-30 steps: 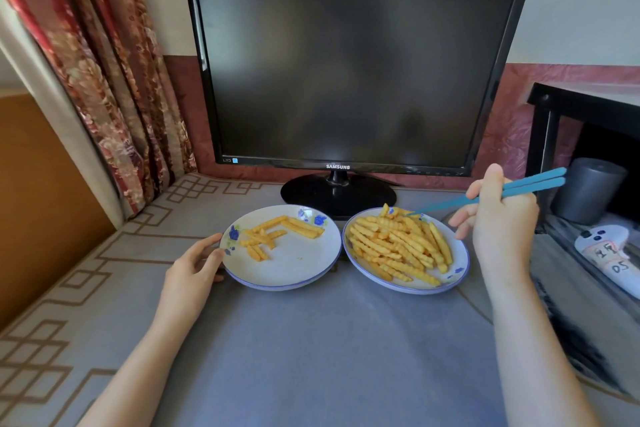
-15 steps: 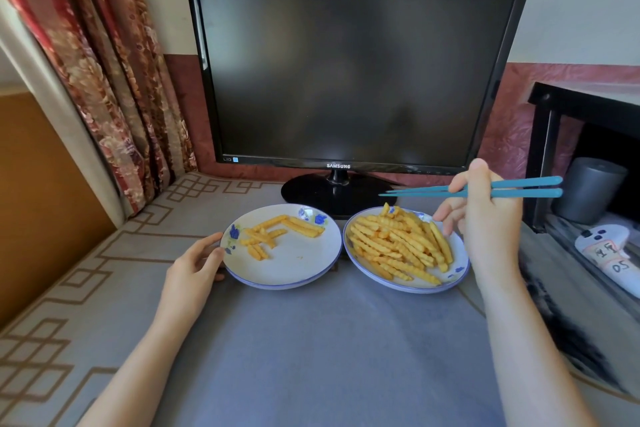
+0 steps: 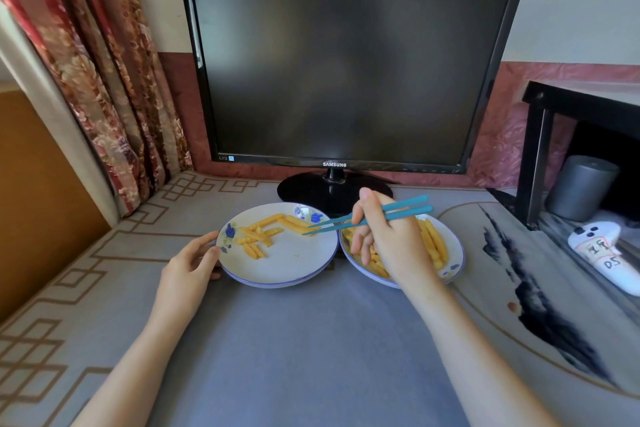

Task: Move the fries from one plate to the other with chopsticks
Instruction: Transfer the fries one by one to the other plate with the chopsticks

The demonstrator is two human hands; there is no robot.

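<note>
Fingers (image 3: 360,215) of the right hand (image 3: 388,243) are wrapped around a pair of teal chopsticks (image 3: 401,211), gripping them about midway along their length, with the thumb on top and the lower fingers hanging loosely below. That hand hovers above the right plate (image 3: 453,253), hiding much of the pile of fries (image 3: 433,243) heaped on it. From the grip the chopsticks slant down and to the left, and their tips sit over the far right part of the left plate (image 3: 294,270), close together at the end of a crinkle-cut fry (image 3: 298,222); whether the tips actually pinch that fry or merely touch it cannot be told. Only a few fries (image 3: 258,236) lie on the left plate, clustered in its far left half, while the near half is bare white. On the near left rim of this plate rests the left hand (image 3: 188,263), its fingers spread lightly along the edge and curled around nothing. Both plates are white with a blue rim and blue flower marks, and they stand side by side, edges just touching, on a bench (image 3: 294,357) covered by a grey cloth. Behind them stands a dark monitor (image 3: 346,76) on a round black foot.
</note>
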